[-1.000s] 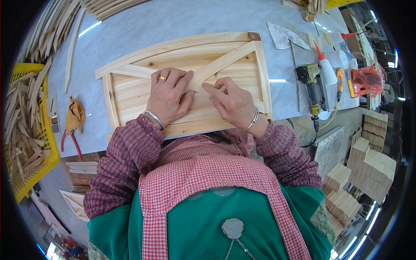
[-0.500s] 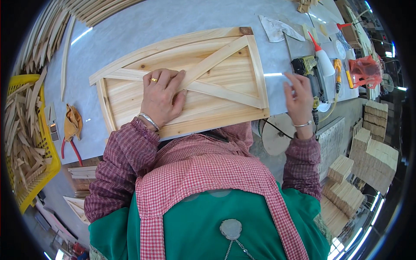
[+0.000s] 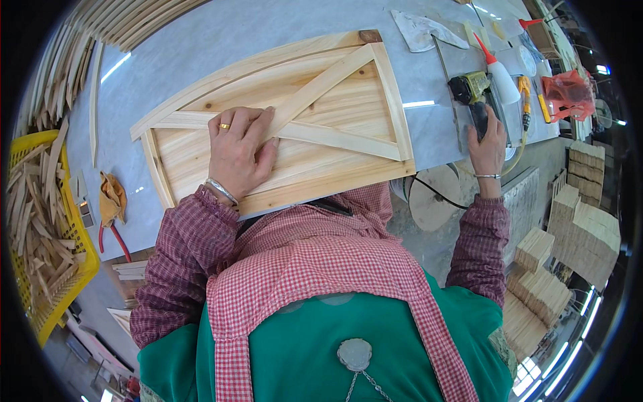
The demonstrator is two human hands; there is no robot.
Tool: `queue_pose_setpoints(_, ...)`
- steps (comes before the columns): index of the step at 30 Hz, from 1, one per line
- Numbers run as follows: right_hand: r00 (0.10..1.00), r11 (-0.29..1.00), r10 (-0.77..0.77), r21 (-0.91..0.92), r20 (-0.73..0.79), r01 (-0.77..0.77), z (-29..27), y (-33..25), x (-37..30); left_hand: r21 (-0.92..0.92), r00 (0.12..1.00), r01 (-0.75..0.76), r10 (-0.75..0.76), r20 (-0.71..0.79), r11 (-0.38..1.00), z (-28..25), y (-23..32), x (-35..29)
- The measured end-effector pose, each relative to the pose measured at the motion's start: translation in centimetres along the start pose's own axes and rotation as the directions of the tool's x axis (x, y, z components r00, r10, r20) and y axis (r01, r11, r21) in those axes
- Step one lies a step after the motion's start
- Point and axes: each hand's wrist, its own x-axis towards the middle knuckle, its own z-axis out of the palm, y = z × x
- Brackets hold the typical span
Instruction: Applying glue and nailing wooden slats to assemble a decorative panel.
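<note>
A pale wooden panel (image 3: 321, 164) with a raised frame and crossed diagonal strips lies on the grey-blue table. My left hand (image 3: 238, 151) rests on its left half, fingers bent and thumb apart, pinching the end of the upper diagonal strip (image 3: 325, 82) at the crossing. The underside of those fingertips is hidden. Right of the panel, my right hand (image 3: 489, 147) has its fingers wrapped round the dark handle of a yellow-green and black nail gun (image 3: 477, 90), which lies on the table.
Glue bottle (image 3: 501, 79) with red nozzle and an orange-yellow air tool (image 3: 524, 100) lie beyond the nail gun. A white cloth (image 3: 422, 32) is at the back. Left stand pliers (image 3: 114, 234) by a tan pouch, and a yellow basket (image 3: 80, 248) of wood offcuts. Wooden strips (image 3: 134, 20) are stacked far left.
My right hand has moved right and slightly down, from open beside the nail gun to closed on its handle. My left hand stays at the crossing; the whole view has shifted slightly.
</note>
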Motion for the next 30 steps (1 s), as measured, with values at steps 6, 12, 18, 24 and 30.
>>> queue_pose_setpoints(6, 0.964, 0.972, 0.230, 0.017, 0.134, -0.234, 1.4, 0.2, 1.7, 0.003, 1.000, 0.013, -0.013, 0.002, 1.000, 0.0, -0.1, -0.3)
queue_pose_setpoints(12, 0.960, 0.967, 0.243, 0.044, 0.139, -0.251, 1.9, 1.0, 2.5, -0.010, 1.000, 0.015, -0.015, 0.012, 1.000, -0.1, -0.1, -0.3)
queue_pose_setpoints(18, 0.931, 0.950, 0.305, -0.002, 0.202, -0.311, 1.6, 0.5, 3.3, -0.012, 1.000, 0.011, -0.011, 0.000, 1.000, -0.1, -0.1, -0.5)
queue_pose_setpoints(24, 0.913, 0.950, 0.311, -0.104, 0.265, -0.293, 0.4, 0.5, 3.3, -0.018, 1.000, -0.008, 0.008, -0.005, 1.000, 0.1, -0.2, -0.5)
queue_pose_setpoints(30, 0.936, 0.976, 0.219, -0.066, 0.276, -0.209, -1.2, 0.4, 3.0, -0.002, 1.000, 0.001, -0.001, -0.002, 1.000, 0.3, -0.5, -0.8)
